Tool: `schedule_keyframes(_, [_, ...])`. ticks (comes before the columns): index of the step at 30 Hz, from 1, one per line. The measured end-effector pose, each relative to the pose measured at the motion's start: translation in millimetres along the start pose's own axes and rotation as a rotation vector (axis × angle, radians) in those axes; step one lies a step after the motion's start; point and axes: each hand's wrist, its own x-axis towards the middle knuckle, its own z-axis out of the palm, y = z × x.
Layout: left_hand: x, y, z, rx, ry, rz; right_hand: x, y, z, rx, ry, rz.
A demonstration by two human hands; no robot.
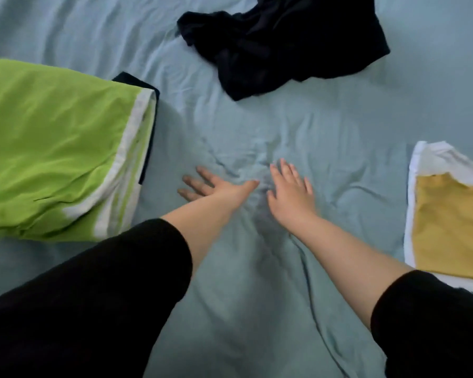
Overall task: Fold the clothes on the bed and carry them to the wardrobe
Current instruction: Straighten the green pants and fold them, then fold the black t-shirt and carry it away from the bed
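Observation:
A crumpled black garment [281,45] lies unfolded at the far middle of the bed. On the left sits a folded lime-green and white garment [58,148] on top of a dark folded piece [148,126]. At the right edge a folded mustard-yellow garment [448,227] rests on a folded white one [432,162]. My left hand [213,186] and my right hand [290,189] lie flat with straight fingers on the wrinkled light blue sheet [257,296], side by side, holding nothing. The black garment is well beyond both hands.
The light blue sheet is creased around my hands and runs toward me between the two folded piles. My black sleeves fill the lower corners of the view.

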Motion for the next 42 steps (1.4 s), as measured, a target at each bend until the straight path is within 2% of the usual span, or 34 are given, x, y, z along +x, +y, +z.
schedule_keyframes(2, [7.0, 22.2, 21.9, -0.091, 0.04, -0.094, 19.4, 25.1, -4.9, -0.008, 0.005, 0.019])
schedule_keyframes(7, [30.3, 29.1, 39.4, -0.155, 0.034, -0.116, 75.9, 39.5, -16.1, 0.012, 0.087, -0.032])
schedule_keyframes(11, [38.1, 36.3, 42.9, -0.111, 0.037, -0.204, 138.9, 8.7, -44.0, 0.081, 0.209, -0.143])
schedule_keyframes(16, [46.8, 37.1, 53.9, -0.068, 0.118, -0.269, 212.8, -39.3, -73.6, -0.014, 0.284, -0.309])
schedule_keyframes(19, [46.7, 38.1, 52.7, -0.049, 0.12, -0.27, 208.3, -44.2, -67.1, 0.214, 0.365, -0.286])
schedule_keyframes(25, [42.8, 38.4, 50.1, -0.024, 0.12, -0.262, 126.9, -4.3, -20.8, 0.406, 0.472, -0.217])
schedule_keyframes(29, [37.7, 37.1, 55.1, -0.057, 0.172, -0.223, 67.1, 17.1, 4.4, 0.466, 0.436, -0.165])
schedule_keyframes(32, [27.3, 29.9, 57.7, -0.042, 0.262, -0.124, 26.1, 22.9, 15.5, 0.487, 0.371, -0.087])
schedule_keyframes(35, [18.0, 0.0, 56.7, -0.001, 0.267, 0.099, -17.0, 23.2, 27.2, 0.525, 0.233, 0.031])
schedule_keyframes(38, [-16.1, -50.8, 54.7, -0.153, 0.266, 0.473, -65.9, 26.7, 37.7, 0.543, 0.113, 0.095])
schedule_keyframes(40, [-43.9, -75.3, 48.8, -0.268, 0.291, 0.519, -99.6, 30.8, 39.4, 0.606, -0.024, 0.131])
schedule_keyframes(41, [-53.7, -81.5, 43.5, -0.21, 0.31, 0.507, -115.8, 34.6, 38.5, 0.675, -0.102, 0.17])
schedule_keyframes(42, [-61.9, -85.2, 37.7, -0.03, 0.329, 0.521, -131.7, 39.2, 36.7, 0.776, -0.177, 0.223])
